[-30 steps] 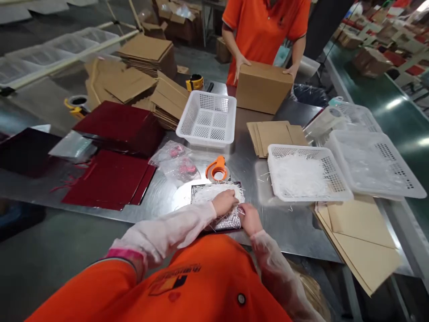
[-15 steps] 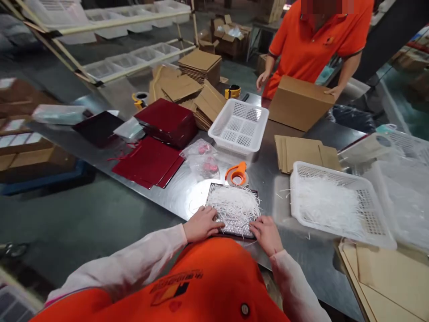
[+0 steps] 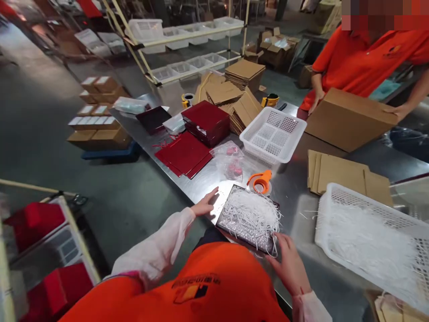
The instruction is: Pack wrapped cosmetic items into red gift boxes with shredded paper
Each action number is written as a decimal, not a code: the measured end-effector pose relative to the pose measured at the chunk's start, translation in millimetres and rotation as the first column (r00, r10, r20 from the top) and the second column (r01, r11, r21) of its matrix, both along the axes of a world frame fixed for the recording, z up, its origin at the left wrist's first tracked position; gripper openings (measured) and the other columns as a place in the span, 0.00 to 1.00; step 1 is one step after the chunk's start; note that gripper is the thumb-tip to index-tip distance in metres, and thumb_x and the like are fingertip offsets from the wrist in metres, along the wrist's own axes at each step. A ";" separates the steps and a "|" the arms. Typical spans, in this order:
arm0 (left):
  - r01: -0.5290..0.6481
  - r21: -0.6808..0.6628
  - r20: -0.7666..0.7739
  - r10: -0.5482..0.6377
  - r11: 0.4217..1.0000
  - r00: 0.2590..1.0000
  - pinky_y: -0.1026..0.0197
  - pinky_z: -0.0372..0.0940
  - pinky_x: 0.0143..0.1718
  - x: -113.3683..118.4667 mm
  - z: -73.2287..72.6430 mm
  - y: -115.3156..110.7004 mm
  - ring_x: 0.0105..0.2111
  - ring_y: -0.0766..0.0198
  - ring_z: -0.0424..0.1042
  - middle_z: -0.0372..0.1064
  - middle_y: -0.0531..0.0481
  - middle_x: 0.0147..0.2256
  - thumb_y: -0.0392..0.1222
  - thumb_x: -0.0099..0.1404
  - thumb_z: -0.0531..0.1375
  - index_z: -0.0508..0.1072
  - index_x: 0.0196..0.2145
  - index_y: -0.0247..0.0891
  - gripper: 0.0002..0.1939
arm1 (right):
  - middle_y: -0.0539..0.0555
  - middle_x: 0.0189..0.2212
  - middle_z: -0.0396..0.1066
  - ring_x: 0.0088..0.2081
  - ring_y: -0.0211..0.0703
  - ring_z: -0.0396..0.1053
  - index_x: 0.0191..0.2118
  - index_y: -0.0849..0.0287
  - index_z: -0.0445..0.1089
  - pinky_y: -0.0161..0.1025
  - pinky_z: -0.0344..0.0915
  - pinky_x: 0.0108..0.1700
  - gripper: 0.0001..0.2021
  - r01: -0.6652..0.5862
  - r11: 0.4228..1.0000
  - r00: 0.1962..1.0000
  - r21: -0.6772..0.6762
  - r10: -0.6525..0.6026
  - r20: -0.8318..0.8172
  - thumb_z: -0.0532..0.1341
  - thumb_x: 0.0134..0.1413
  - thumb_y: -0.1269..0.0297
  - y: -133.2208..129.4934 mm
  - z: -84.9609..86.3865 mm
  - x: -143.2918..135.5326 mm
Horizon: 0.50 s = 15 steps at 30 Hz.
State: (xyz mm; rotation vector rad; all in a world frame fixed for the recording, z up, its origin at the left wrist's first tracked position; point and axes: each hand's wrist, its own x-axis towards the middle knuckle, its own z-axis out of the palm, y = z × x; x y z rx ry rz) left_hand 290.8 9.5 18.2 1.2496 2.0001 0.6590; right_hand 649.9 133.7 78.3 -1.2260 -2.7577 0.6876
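Your left grip point(image 3: 206, 204) is open and holds nothing, with its fingers pointing away from you. The dark, shallow box point(image 3: 241, 240) lies on the shiny bench point(image 3: 295, 197), between your two grips. Its left side is just beside your left fingers. White paper strips point(image 3: 253, 208) fill most of the box, and shiny bubble wrap point(image 3: 234, 227) shows along the side near you.

Your right grip point(image 3: 288, 258) is at the near right corner of the box. Its thumb and fingers are apart. The fingertips are right by some loose strips, but you cannot tell if they touch them.

Just past the box, between your grips, sits an orange tape holder point(image 3: 263, 182). Farther out from your left grip are clear bags point(image 3: 230, 162) with pink things inside, then flat dark red boards point(image 3: 182, 154) and a big dark red box point(image 3: 206, 123). A white basket point(image 3: 268, 134) stands well past both grips. To the right of your right grip is another basket point(image 3: 322, 219), full of white strips. Far beyond it, a co-worker point(image 3: 365, 67) holds a big brown box point(image 3: 350, 118).
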 end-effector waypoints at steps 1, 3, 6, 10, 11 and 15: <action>0.017 -0.024 0.065 -0.015 1.000 0.998 0.53 0.66 0.54 -1.9 -2.6 4.7 0.62 0.59 0.63 0.59 0.39 0.65 0.25 0.50 0.53 0.38 0.72 0.47 0.55 | 0.61 0.58 0.64 0.58 0.55 0.66 0.62 0.53 0.61 0.49 0.64 0.60 0.32 -0.004 1.000 0.999 -0.009 0.004 0.032 0.62 0.47 0.67 1.5 0.4 1.2; 0.068 -0.020 0.168 -0.064 0.997 0.984 0.56 0.66 0.53 0.5 -3.5 11.6 0.60 0.61 0.65 0.62 0.42 0.64 0.26 0.53 0.54 0.41 0.72 0.49 0.52 | 0.64 0.58 0.62 0.57 0.58 0.67 0.66 0.55 0.55 0.49 0.65 0.59 0.41 0.005 1.000 0.992 -0.026 -0.001 0.127 0.63 0.42 0.70 3.3 -3.1 3.2; 0.093 -0.025 0.212 -0.086 0.995 0.974 0.58 0.67 0.51 13.3 5.6 11.8 0.53 0.58 0.71 0.71 0.45 0.56 0.34 0.55 0.62 0.59 0.67 0.42 0.42 | 0.67 0.56 0.64 0.51 0.60 0.72 0.70 0.59 0.47 0.48 0.68 0.53 0.51 0.040 0.998 0.963 -0.039 -0.028 0.268 0.64 0.36 0.73 2.9 -13.7 7.3; 0.008 -0.226 -0.101 -0.032 0.974 0.994 0.59 0.67 0.44 43.1 29.8 -2.3 0.41 0.55 0.75 0.77 0.46 0.37 0.42 0.65 0.58 0.79 0.40 0.34 0.12 | 0.69 0.54 0.66 0.49 0.62 0.73 0.70 0.61 0.49 0.50 0.69 0.49 0.46 0.038 0.998 0.954 0.055 -0.052 0.294 0.64 0.43 0.70 3.1 -10.7 5.6; -0.024 -0.249 -0.213 -0.030 0.968 0.977 0.58 0.67 0.43 53.5 36.5 -5.4 0.41 0.54 0.76 0.77 0.44 0.36 0.40 0.68 0.55 0.79 0.36 0.34 0.14 | 0.69 0.55 0.66 0.50 0.63 0.72 0.69 0.62 0.52 0.51 0.68 0.51 0.42 0.021 0.996 0.962 0.083 -0.043 0.268 0.63 0.47 0.67 4.5 -4.8 0.2; -0.016 -0.208 -0.392 -0.069 0.978 0.917 0.56 0.67 0.43 101.5 58.6 -3.6 0.42 0.53 0.75 0.76 0.38 0.41 0.34 0.69 0.50 0.76 0.42 0.34 0.14 | 0.65 0.55 0.69 0.55 0.57 0.66 0.63 0.62 0.64 0.50 0.63 0.59 0.25 -0.196 0.974 0.977 0.117 0.184 0.109 0.55 0.59 0.66 13.1 24.3 -52.4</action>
